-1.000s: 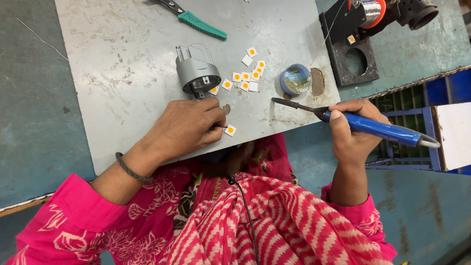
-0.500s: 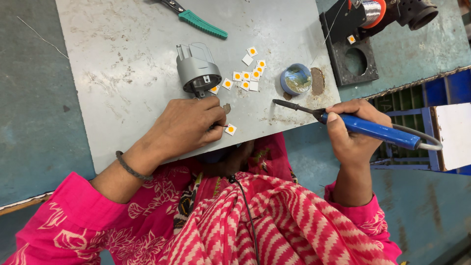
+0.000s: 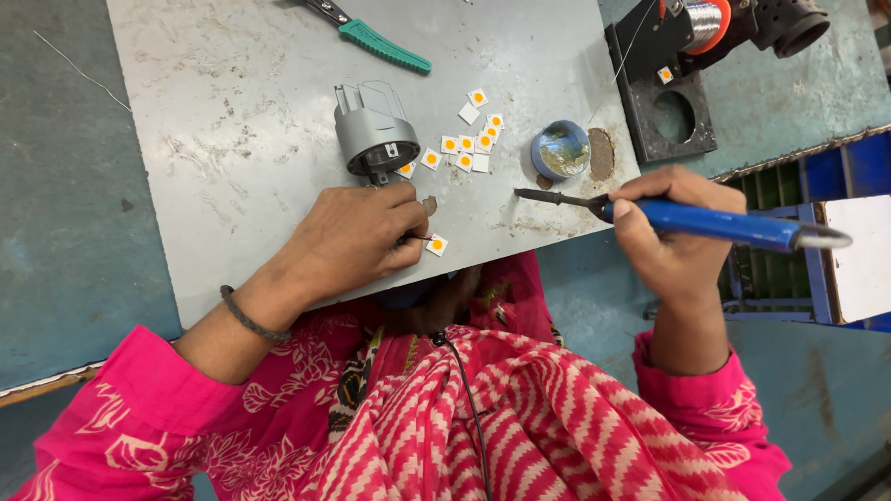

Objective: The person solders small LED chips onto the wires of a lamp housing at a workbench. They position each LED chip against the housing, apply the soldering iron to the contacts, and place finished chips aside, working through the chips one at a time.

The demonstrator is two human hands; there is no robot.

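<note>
Head view: two hands, right gripping one soldering iron, left pinching tweezers.

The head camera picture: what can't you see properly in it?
- Left hand: its fingertips curl over something thin beside a small white square chip; the fingers hide what it is.
- Soldering iron: the right hand covers part of its blue handle.
- Green-handled pliers: the head is cut off by the top edge.
- Solder spool: cut off by the top edge.
</note>
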